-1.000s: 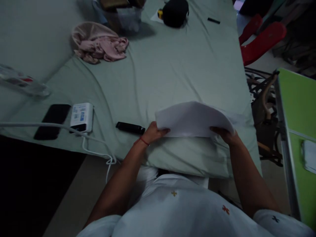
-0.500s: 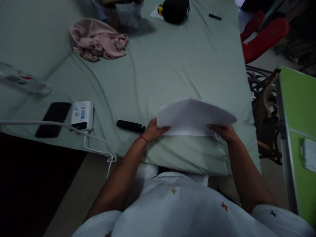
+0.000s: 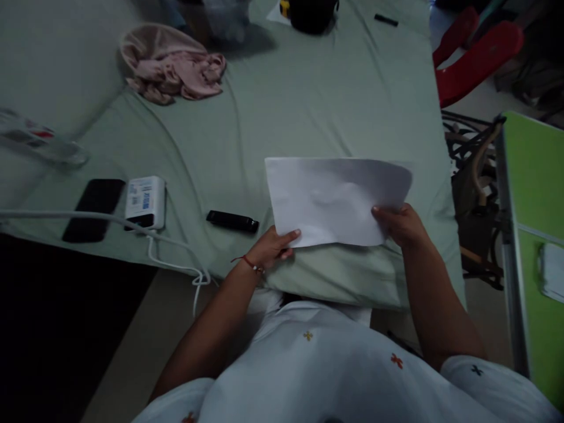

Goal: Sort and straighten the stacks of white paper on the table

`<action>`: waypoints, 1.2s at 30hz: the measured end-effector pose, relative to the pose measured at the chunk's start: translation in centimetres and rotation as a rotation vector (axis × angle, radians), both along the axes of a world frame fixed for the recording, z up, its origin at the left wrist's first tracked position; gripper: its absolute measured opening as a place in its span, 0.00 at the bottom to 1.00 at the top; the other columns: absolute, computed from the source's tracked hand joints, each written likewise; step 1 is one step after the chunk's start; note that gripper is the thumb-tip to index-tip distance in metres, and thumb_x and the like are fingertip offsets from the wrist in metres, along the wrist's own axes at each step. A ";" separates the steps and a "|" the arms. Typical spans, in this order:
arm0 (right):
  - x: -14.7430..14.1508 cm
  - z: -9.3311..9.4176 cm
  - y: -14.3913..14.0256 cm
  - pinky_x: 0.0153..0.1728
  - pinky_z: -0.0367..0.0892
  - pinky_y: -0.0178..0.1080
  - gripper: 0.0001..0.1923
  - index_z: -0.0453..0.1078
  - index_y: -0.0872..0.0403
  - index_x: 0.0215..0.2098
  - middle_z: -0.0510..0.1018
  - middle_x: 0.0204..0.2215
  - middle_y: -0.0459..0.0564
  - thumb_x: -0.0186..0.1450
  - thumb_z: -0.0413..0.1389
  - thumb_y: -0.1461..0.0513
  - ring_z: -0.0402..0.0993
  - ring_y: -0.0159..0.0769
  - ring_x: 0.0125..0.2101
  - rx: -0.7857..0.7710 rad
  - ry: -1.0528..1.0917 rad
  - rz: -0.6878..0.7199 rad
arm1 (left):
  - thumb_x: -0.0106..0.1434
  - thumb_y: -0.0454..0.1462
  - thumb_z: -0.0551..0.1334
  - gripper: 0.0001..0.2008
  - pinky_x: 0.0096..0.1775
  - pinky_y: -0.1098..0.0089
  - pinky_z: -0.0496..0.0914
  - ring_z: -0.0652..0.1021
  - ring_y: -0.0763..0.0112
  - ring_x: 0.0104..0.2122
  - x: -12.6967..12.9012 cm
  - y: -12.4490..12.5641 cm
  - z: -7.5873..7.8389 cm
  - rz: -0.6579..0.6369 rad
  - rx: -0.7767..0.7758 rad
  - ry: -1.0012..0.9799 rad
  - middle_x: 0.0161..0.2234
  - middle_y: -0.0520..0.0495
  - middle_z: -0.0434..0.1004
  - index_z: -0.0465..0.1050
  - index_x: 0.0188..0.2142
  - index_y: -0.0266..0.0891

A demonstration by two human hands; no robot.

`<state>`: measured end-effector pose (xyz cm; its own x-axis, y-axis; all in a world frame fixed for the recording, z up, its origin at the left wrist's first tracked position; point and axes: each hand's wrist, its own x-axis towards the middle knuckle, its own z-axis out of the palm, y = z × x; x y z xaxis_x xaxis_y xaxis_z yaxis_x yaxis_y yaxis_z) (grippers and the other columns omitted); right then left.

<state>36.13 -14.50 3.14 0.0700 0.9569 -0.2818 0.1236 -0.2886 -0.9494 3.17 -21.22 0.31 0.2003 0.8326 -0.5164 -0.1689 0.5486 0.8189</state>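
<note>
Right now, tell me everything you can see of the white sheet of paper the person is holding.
The white sheet of paper looks blank, thin and slightly buckled, with a soft dent near its middle. It is held up over the green bedsheet, its face tilted toward the camera, long edge across. The left hand pinches its lower left corner; the right hand grips its lower right edge. Nothing else touches it.

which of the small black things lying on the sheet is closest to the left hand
The slim black stick-shaped device, lying just beyond the left hand. The flat black phone sits far off beside the white box, and the black bar lies at the far end.
</note>
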 end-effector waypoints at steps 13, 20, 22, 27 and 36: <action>0.0 -1.8 -1.7 0.28 0.72 0.36 0.25 0.78 0.55 0.34 0.83 0.30 0.49 0.46 0.75 0.49 0.76 0.34 0.26 -0.193 0.131 0.060 | 0.50 0.49 0.75 0.21 0.16 0.77 0.54 0.62 0.82 0.14 -0.3 -0.9 -0.1 -0.072 0.010 0.088 0.21 0.47 0.77 0.73 0.31 0.35; -0.6 -2.3 -1.3 0.23 0.62 0.33 0.19 0.72 0.53 0.25 0.74 0.21 0.43 0.57 0.68 0.48 0.65 0.29 0.21 0.029 -0.060 -0.014 | 0.47 0.43 0.77 0.18 0.19 0.76 0.60 0.67 0.78 0.17 0.0 -0.7 0.3 -0.164 0.032 0.149 0.18 0.52 0.71 0.71 0.25 0.36; -0.6 -2.2 -1.4 0.21 0.57 0.33 0.20 0.68 0.53 0.23 0.70 0.19 0.42 0.59 0.65 0.47 0.61 0.28 0.20 0.065 -0.145 0.020 | 0.47 0.46 0.77 0.21 0.19 0.76 0.60 0.68 0.78 0.18 0.0 -0.9 0.1 -0.109 0.004 0.132 0.19 0.53 0.71 0.71 0.27 0.36; -0.9 -1.5 -2.2 0.20 0.55 0.33 0.22 0.66 0.52 0.22 0.67 0.18 0.41 0.58 0.67 0.47 0.59 0.28 0.19 0.047 -0.093 -0.006 | 0.53 0.57 0.73 0.26 0.18 0.77 0.62 0.69 0.78 0.19 -0.1 -1.7 0.3 0.078 -0.096 0.085 0.24 0.54 0.72 0.72 0.37 0.40; 0.0 -1.8 -3.6 0.23 0.64 0.34 0.24 0.72 0.53 0.25 0.76 0.21 0.44 0.44 0.75 0.48 0.67 0.30 0.21 -0.170 0.104 0.019 | 0.53 0.64 0.69 0.30 0.14 0.73 0.54 0.67 0.75 0.15 -0.5 -2.3 0.2 -0.013 -0.025 0.056 0.19 0.52 0.71 0.71 0.34 0.40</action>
<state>36.16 -18.12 1.35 0.0149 0.8959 -0.4440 0.0343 -0.4442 -0.8953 2.63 -23.51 0.53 0.1814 0.8169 -0.5474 -0.1160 0.5706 0.8130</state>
